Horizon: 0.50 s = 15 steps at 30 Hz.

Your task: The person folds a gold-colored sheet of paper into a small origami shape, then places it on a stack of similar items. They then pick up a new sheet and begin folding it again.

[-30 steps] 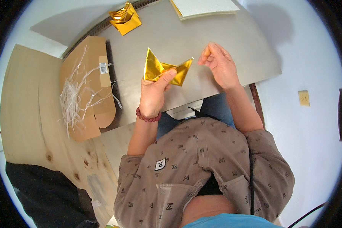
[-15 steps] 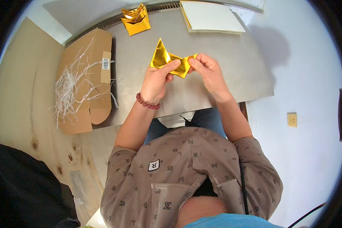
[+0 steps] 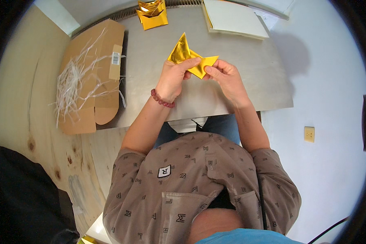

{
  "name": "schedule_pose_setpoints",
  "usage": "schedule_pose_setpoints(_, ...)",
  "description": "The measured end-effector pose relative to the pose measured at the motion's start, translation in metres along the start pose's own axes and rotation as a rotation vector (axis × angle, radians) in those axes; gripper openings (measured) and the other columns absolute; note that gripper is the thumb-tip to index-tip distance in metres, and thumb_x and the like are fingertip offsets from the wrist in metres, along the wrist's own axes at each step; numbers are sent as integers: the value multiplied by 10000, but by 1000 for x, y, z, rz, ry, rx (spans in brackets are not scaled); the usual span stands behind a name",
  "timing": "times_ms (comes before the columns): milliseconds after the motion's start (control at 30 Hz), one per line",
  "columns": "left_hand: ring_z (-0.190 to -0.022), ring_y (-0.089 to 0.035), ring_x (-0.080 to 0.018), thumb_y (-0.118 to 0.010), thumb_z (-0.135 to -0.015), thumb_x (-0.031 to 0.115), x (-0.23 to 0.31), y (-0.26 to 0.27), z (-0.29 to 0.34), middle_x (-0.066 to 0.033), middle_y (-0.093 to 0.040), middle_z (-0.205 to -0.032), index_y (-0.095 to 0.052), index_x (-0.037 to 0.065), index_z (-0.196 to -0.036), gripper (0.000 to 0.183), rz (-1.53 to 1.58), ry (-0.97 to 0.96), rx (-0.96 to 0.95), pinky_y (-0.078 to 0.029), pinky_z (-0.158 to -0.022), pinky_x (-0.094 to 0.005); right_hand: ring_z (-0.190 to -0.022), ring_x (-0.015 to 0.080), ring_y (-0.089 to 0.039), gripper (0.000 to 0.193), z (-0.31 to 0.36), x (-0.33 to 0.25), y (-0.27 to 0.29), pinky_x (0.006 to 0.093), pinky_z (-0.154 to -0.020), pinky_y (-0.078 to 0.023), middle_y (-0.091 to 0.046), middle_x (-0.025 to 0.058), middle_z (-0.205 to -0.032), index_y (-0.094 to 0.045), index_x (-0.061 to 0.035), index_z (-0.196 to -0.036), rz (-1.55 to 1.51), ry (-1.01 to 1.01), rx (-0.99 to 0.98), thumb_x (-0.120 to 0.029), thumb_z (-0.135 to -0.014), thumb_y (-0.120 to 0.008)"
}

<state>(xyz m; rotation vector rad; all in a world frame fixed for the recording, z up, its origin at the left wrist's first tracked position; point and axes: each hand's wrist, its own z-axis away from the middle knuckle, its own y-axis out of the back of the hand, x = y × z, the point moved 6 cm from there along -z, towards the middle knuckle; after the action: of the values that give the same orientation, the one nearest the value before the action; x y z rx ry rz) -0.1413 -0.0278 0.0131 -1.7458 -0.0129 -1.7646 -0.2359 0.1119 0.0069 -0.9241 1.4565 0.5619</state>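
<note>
Two hands meet over the table (image 3: 256, 77) in the head view, both grasping one piece of gold foil (image 3: 201, 68). It is held up above the near half of the table, in front of the person's chest, with a tall point on the left and a lower one slanting out to the right. The left hand (image 3: 171, 77) grips it with the thumb laid flat across the middle; its fingers are mostly hidden behind. The right hand (image 3: 229, 79) pinches the right side, thumb in front, just under the lower point. How hard either one presses, I cannot tell.

Done well, this shaping looks to call for a firm, quiet left thumb as the anchor, so the middle does not shift while the right side is worked. The right pinch should press along the fold in small, even strokes from the base toward the tip; a hard tug could crumple or split the thin foil. Both points deserve a check against each other, since the left stands clearly taller.

Near the far edge, a stack (image 3: 153, 21) of gold pieces sits nested, with white paper (image 3: 234, 19) to its right. Pale strands (image 3: 71, 89) sprawl over the cardboard (image 3: 97, 51) at left, well apart from the foil.
</note>
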Motion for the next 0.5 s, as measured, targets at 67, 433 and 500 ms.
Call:
schedule_pose_setpoints(67,-718,-580,-25,-771,-931,107,-1,2,0,15,-716,-926,-718,77,-1054,137,-24,11,10,-393,-550,-185,-888,111,-676,211,3,-2,0,266,-830,-543,-730,42,-979,-723,-1,-1086,43,10,-6,-202,-1025,-697)
schedule_pose_setpoints(433,-698,-554,-25,-772,-931,116,-1,-4,3,15,-706,-903,-722,72,-1037,125,-27,18,53,-349,-533,-184,-918,103,-659,279,5,-1,-7,257,-849,-534,-720,33,-1063,-707,-19,-1211,-7,-86,-31,-210,-1007,-718)
schedule_pose_setpoints(500,-668,-526,-23,-772,-930,121,-3,-4,2,21,-695,-889,-722,74,-1028,119,-5,59,78,-331,-524,-188,-907,100,-651,282,6,1,-5,252,-843,-531,-715,27,-1055,-709,-25,-1213,-47,-133,-22,-211,-1003,-723)
